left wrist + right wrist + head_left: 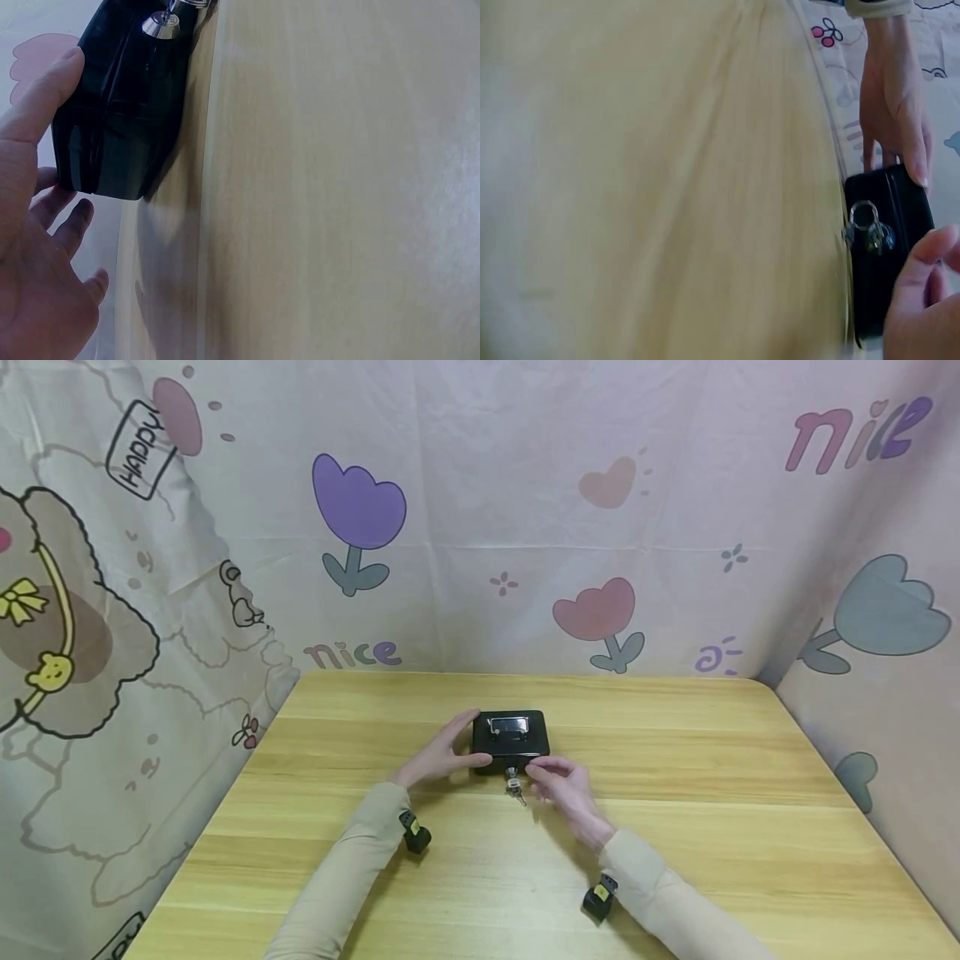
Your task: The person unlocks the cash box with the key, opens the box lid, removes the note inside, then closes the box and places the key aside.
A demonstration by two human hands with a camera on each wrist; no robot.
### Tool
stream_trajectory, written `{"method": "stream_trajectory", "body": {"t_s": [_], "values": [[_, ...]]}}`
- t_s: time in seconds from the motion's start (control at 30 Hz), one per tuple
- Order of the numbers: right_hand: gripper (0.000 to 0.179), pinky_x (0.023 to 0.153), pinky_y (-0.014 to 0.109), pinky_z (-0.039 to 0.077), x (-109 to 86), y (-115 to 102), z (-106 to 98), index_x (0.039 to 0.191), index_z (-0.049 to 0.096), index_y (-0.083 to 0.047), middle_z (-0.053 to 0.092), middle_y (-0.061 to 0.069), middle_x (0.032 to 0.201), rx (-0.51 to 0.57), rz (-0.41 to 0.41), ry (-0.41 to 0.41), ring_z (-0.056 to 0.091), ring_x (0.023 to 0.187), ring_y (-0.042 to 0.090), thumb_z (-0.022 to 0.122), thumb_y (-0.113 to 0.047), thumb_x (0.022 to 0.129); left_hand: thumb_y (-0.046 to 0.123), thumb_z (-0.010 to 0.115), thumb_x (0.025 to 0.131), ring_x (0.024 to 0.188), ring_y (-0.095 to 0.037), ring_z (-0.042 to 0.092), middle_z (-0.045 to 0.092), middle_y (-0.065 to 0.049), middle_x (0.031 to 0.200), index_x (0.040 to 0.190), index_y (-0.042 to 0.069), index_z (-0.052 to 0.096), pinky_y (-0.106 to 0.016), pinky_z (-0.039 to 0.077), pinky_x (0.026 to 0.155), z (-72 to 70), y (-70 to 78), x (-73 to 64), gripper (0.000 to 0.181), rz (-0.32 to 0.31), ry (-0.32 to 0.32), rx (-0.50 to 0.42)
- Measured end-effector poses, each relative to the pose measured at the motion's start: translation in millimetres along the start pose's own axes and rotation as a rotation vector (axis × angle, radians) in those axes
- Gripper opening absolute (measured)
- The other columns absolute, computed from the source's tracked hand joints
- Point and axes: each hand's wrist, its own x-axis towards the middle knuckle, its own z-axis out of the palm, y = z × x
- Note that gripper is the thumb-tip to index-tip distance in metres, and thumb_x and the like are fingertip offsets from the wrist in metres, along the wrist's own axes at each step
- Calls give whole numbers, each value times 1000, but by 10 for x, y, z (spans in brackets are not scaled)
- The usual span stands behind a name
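Note:
A small black metal cash box (510, 743) sits on the table, lid down, with a silver folding handle (509, 725) on top. From the lock (161, 25) at its front hangs a ring of keys (514, 787). My left hand (438, 755) holds the box at its left end, thumb along the front upper edge and fingers spread round the side. My right hand (562, 785) is at the front right corner, fingers bent, with thumb and forefinger close together right at the lid's edge. I cannot tell whether they pinch it.
The wooden table (712, 760) reaches back to a printed cloth (465, 510) with flowers and letters. Both sleeves (360, 852) lie low over the table front, each wrist carrying a small black camera (599, 897).

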Motion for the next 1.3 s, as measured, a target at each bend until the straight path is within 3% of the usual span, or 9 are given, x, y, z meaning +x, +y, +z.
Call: {"method": "stream_trajectory", "body": {"t_s": [0.23, 0.4, 0.5, 0.6, 0.73, 0.87, 1.1, 1.3], "values": [[30, 68, 21, 56, 41, -84, -72, 114, 67, 0, 72, -5, 90, -86, -105, 48, 64, 78, 14, 75, -8, 87, 48, 75, 88, 158, -35, 13, 14, -10, 171, 163, 22, 17, -63, 16, 126, -7, -4, 4, 98, 3, 0, 9], [43, 76, 20, 54, 117, -133, -142, 126, 61, 2, 67, 8, 113, -122, -198, 27, 59, 95, 14, 75, -1, 85, 48, 75, 87, 158, -34, 12, 13, -9, 171, 163, 22, 16, -63, 16, 126, -14, 0, 0, 99, 5, -6, 12], [55, 85, 24, 55, 179, -147, -197, 136, 56, -1, 56, 18, 134, -142, -207, -37, 56, 112, 23, 73, 2, 84, 48, 75, 87, 158, -35, 12, 13, -11, 171, 163, 20, 16, -64, 16, 125, -15, 1, -3, 100, 5, -9, 11], [69, 103, 39, 53, 236, -165, -258, 147, 46, -6, 45, 20, 149, -173, -201, -118, 51, 129, 37, 72, 2, 84, 47, 75, 87, 158, -35, 12, 13, -12, 171, 163, 18, 15, -64, 15, 125, -11, -3, -1, 101, 5, -13, 9], [84, 123, 58, 31, 324, -180, -329, 155, 32, -7, 30, 21, 163, -199, -227, -233, 31, 149, 45, 71, 4, 82, 47, 76, 87, 158, -35, 12, 12, -11, 171, 163, 18, 15, -65, 16, 125, -7, -10, 3, 101, -1, -12, 1], [92, 127, 58, 19, 412, -186, -382, 159, 23, -6, 18, 18, 169, -211, -258, -326, 18, 155, 42, 71, 7, 81, 47, 76, 87, 158, -36, 11, 12, -11, 171, 163, 18, 15, -65, 16, 125, -8, -10, 1, 102, -3, -12, -6], [99, 128, 56, 14, 519, -200, -445, 160, 14, -3, 15, 20, 169, -181, -271, -447, 15, 156, 42, 71, 10, 80, 46, 77, 87, 158, -36, 12, 11, -13, 171, 163, 17, 14, -65, 16, 125, -3, -14, 1, 103, -1, -13, -20], [102, 128, 55, 11, 574, -230, -482, 161, 12, -6, 12, 19, 169, -209, -253, -492, 13, 156, 43, 70, 10, 79, 47, 77, 86, 157, -37, 14, 12, -14, 171, 163, 16, 16, -66, 18, 124, 11, -32, 16, 103, 6, -10, -29]]}}
